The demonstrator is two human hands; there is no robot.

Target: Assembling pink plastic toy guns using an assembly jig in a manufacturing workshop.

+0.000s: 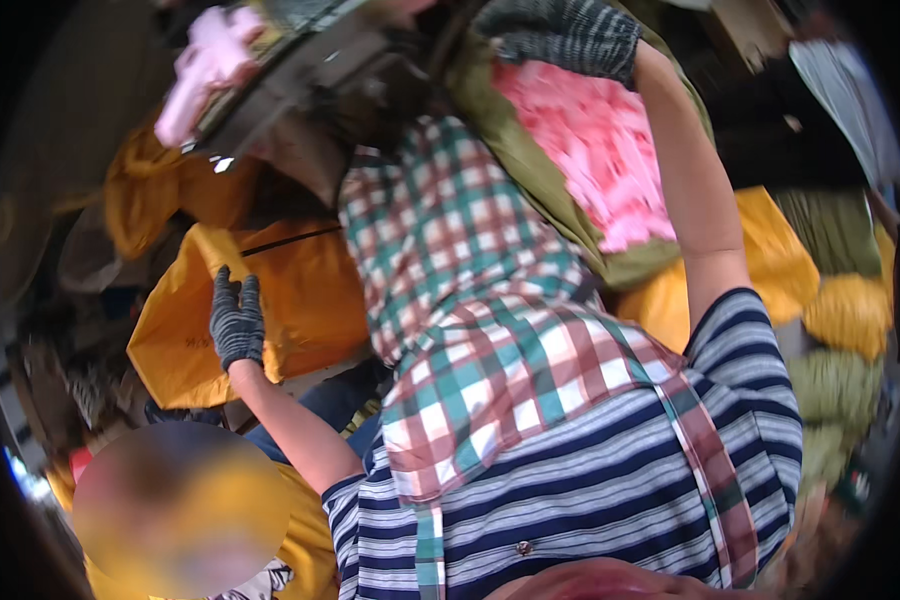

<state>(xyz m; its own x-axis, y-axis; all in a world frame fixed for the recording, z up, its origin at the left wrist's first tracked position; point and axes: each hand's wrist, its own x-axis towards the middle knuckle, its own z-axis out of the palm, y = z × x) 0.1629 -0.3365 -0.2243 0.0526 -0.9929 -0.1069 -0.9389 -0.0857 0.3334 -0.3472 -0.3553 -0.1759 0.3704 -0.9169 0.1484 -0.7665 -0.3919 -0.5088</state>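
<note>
My left hand, in a grey knitted glove, is open with its fingers raised, at the side of a large orange bag. Whether it touches the bag I cannot tell. Stretched far forward, my right hand in a similar glove is over the far rim of an olive-green sack. Its fingers point left and are blurred, so their grip does not show. Pink strip-like pieces fill the sack's mouth, just below that hand.
At the upper left a dark machine or table edge carries a pink piece. More orange bags and green sacks lie at the right. A person in yellow is close by at the lower left.
</note>
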